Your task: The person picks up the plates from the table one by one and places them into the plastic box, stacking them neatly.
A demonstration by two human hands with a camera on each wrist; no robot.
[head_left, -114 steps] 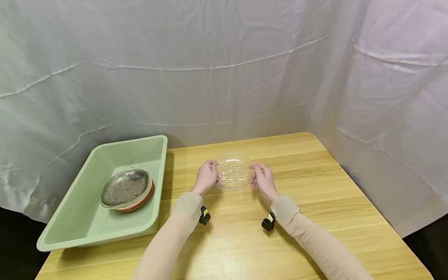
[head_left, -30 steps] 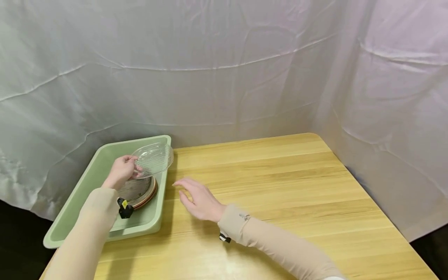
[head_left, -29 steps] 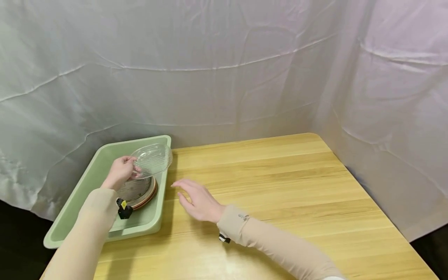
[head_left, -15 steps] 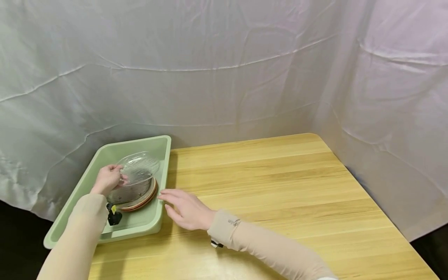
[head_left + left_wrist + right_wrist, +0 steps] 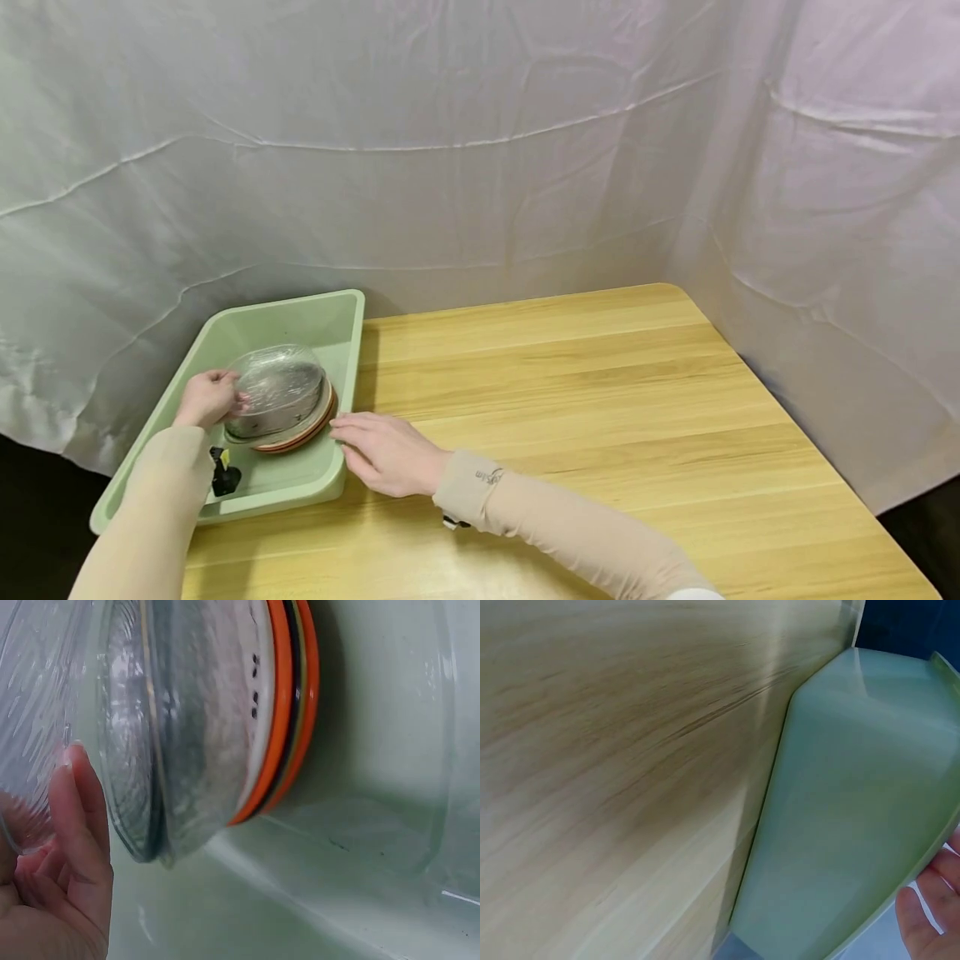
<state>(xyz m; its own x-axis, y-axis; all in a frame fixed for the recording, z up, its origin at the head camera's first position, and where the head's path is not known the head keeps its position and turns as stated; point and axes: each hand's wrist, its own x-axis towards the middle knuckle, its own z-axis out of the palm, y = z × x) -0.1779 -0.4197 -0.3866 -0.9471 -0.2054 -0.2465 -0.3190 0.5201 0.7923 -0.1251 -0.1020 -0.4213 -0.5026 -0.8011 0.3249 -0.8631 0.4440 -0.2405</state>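
My left hand point(image 5: 208, 398) pinches the near-left edge of a clear textured plate point(image 5: 273, 367), just above a stack of plates in the green basin point(image 5: 315, 487). In the left wrist view, thumb and fingers point(image 5: 75, 817) hold the clear plate point(image 5: 26, 697) tilted, with a gap between it and the stack. Glass plates point(image 5: 131, 735) top that stack, over a white plate with black marks and orange-rimmed plates point(image 5: 281, 712). My right hand point(image 5: 390, 454) rests loosely extended fingers at the basin's right rim; the right wrist view shows its fingers point(image 5: 939, 889) against the rim, partly cut off.
The basin stands at the left of the wooden table point(image 5: 562, 400), its left side near the table's edge. A grey curtain point(image 5: 450, 167) hangs behind and along the right. Small dark specks lie on the basin floor.
The clear plate, first held by both hands over the table, has moved left and down over the stack in my left hand. My right hand let go and moved left to the basin rim.
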